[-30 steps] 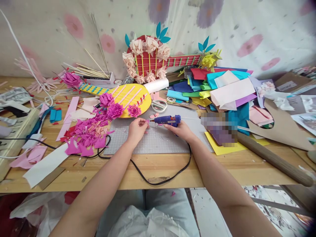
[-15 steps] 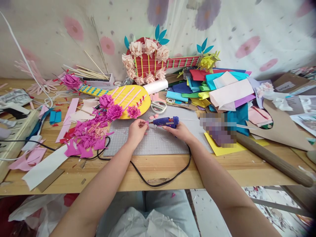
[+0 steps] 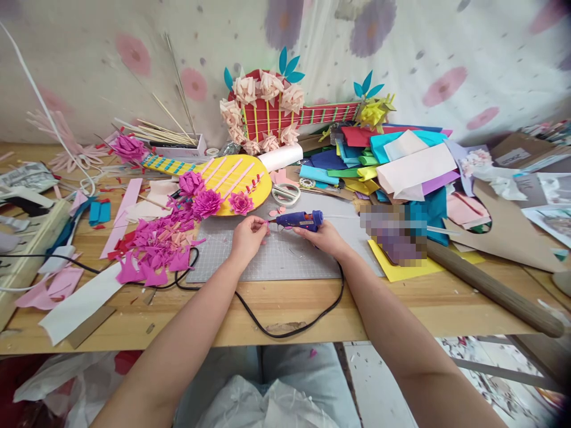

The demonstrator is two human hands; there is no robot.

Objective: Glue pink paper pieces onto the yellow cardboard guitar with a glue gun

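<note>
Holding a blue glue gun [image 3: 298,220] in the right hand [image 3: 325,238], fingers curled shut round its grip, over the grey cutting mat [image 3: 276,255]. The gun's long axis runs roughly left-right across the mat; the nozzle points left, straight at the left hand [image 3: 247,236]. A clear glue stick juts out the back toward the right. The black cord [image 3: 285,327] trails from the handle down over the table [image 3: 401,309] edge and loops back left.

The left hand's thumb and forefinger are pinched closed on a small pink piece [image 3: 266,222], too small to make out its shape. The piece sits right at the nozzle tip, touching or just short of it; cannot tell which. So the piece lies directly left of the gun, in line with its axis, and the left hand is the nearer one to it.

Just behind the gun lie small pink cutouts [image 3: 277,210] and white scissors [image 3: 285,193]. The yellow paper guitar [image 3: 232,178] with magenta flowers [image 3: 207,202] lies up-left of the left hand, neck pointing left. A heap of magenta scraps [image 3: 156,244] lies left of the mat; stacked coloured paper [image 3: 401,160] to the right.
</note>
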